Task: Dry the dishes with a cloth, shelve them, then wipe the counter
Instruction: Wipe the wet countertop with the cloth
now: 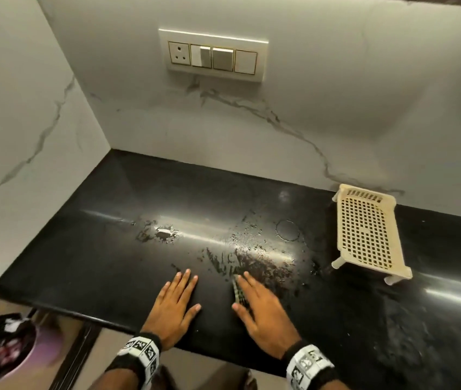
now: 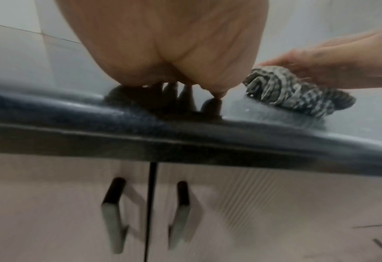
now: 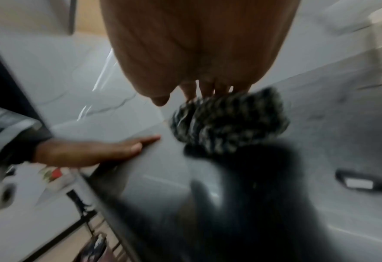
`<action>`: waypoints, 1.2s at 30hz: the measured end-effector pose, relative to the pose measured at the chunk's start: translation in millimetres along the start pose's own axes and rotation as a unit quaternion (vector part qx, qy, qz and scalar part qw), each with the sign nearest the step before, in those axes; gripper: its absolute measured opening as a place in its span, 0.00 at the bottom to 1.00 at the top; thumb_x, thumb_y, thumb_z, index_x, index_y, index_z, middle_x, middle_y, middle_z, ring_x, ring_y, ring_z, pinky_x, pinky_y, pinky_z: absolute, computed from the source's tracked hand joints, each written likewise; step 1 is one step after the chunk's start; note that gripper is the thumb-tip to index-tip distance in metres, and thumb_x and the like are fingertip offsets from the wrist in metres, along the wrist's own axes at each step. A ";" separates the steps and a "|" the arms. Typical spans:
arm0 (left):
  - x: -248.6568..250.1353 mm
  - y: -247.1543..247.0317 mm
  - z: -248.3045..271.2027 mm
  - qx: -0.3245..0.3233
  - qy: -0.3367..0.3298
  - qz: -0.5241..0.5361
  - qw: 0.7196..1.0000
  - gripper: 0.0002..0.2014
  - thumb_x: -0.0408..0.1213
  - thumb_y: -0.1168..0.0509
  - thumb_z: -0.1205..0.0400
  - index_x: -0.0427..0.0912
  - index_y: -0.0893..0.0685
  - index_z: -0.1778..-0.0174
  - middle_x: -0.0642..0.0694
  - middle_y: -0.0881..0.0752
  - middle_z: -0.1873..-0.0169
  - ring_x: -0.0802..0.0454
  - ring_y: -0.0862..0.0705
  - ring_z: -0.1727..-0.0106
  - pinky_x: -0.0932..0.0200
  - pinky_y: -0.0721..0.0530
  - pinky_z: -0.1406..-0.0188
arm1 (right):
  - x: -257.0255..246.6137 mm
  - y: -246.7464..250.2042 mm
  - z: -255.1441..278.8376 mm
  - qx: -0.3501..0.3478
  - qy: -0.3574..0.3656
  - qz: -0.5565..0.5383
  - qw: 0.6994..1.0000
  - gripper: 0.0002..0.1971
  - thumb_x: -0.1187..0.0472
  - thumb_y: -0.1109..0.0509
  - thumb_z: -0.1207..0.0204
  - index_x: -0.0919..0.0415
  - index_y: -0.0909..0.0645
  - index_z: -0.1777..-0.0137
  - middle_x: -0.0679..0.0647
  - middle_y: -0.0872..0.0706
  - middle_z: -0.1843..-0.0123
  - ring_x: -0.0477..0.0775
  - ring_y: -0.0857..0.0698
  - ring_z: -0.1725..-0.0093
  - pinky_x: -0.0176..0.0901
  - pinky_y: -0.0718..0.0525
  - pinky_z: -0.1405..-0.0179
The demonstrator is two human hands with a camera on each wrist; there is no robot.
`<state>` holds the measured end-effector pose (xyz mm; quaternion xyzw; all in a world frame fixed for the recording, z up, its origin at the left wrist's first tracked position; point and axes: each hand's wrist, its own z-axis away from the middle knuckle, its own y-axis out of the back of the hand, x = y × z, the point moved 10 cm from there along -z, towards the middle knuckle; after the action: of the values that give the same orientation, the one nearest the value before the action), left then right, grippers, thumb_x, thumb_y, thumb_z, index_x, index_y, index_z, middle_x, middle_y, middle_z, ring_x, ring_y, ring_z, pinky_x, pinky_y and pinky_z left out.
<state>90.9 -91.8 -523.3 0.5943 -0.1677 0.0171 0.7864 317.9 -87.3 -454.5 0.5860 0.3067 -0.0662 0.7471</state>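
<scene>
The black counter [image 1: 105, 249] has wet smears and droplets [image 1: 252, 249] across its middle. My right hand [image 1: 263, 311] lies flat near the front edge, its straight fingers pressing a bunched black-and-white checked cloth [image 1: 237, 291] onto the counter. Most of the cloth is hidden under the palm in the head view. The cloth [image 2: 297, 94] shows more fully under the right hand [image 2: 342, 65] in the left wrist view, and again as a blurred cloth [image 3: 228, 124] in the right wrist view. My left hand [image 1: 177, 302] rests flat and empty on the counter beside it. No dishes are in view.
A cream perforated plastic rack [image 1: 367, 235] stands on the counter at the right, near the marble wall. A switch and socket panel [image 1: 214, 56] sits on the back wall. A bin with a black bag [image 1: 7, 342] stands on the floor at the left. Cabinet doors with handles [image 2: 113, 212] are below the counter.
</scene>
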 end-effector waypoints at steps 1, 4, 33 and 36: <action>-1.1 0.9 -0.4 0.006 0.005 -0.009 1.000 0.36 0.65 0.60 0.09 0.49 0.42 0.07 0.48 0.44 0.07 0.46 0.41 0.08 0.53 0.59 0.11 | -3.6 -13.4 1.0 -0.011 0.009 0.033 0.999 0.34 0.34 0.50 0.10 0.40 0.49 0.06 0.39 0.49 0.05 0.43 0.48 0.07 0.52 0.44 0.07; 0.9 1.0 -1.6 0.016 0.012 -0.035 0.999 0.35 0.62 0.59 0.08 0.49 0.41 0.07 0.47 0.41 0.08 0.47 0.40 0.08 0.51 0.57 0.10 | -10.6 -25.4 3.8 0.019 0.022 0.098 0.995 0.30 0.43 0.46 0.08 0.42 0.44 0.07 0.44 0.40 0.06 0.50 0.41 0.08 0.57 0.36 0.10; 4.5 3.6 4.9 0.099 -0.020 -0.041 0.994 0.33 0.59 0.58 0.08 0.49 0.42 0.07 0.47 0.45 0.07 0.47 0.47 0.07 0.47 0.55 0.10 | -2.6 -48.0 75.6 0.028 -0.027 0.031 0.999 0.31 0.48 0.48 0.06 0.42 0.53 0.06 0.39 0.53 0.05 0.43 0.58 0.06 0.54 0.50 0.06; 7.5 7.6 8.0 0.116 -0.025 -0.032 0.992 0.33 0.58 0.56 0.08 0.49 0.42 0.07 0.47 0.45 0.07 0.48 0.47 0.06 0.45 0.50 0.09 | -22.7 -65.8 74.7 -0.016 0.060 0.079 0.995 0.30 0.47 0.50 0.05 0.42 0.52 0.06 0.39 0.53 0.05 0.41 0.58 0.06 0.48 0.51 0.06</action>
<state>94.3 -98.4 -512.3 0.6870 -0.1651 -0.0033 0.7076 298.0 -181.7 -487.9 0.5993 0.3048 0.0332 0.7395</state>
